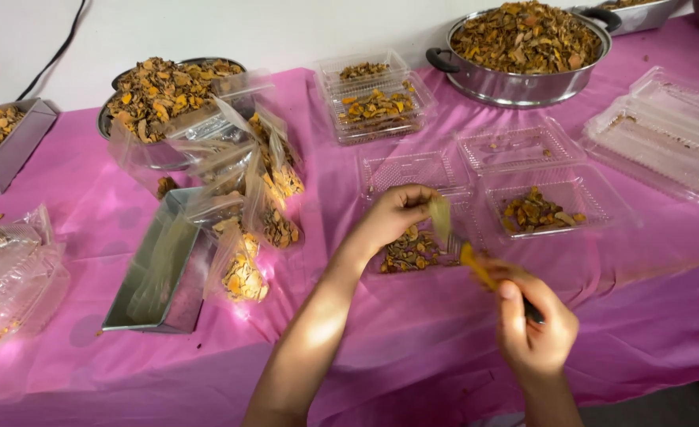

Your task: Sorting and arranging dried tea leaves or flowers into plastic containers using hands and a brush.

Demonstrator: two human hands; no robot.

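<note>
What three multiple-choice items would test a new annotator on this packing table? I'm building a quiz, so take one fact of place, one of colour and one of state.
1. Where is the big round metal pan heaped with dried pieces?
A. at the far right of the table
B. at the near left edge
C. on the floor

2. What colour is the table cover?
A. green
B. pink
C. white

3. In what state is the clear tray just under the left hand?
A. shut with its lid
B. open and bare
C. open, with dried pieces in it

Answers:
1. A, since it stands at the back on the right, near the wall.
2. B, as pink sheet covers the whole table.
3. C, as brown and yellow pieces lie in it uncovered.
</note>
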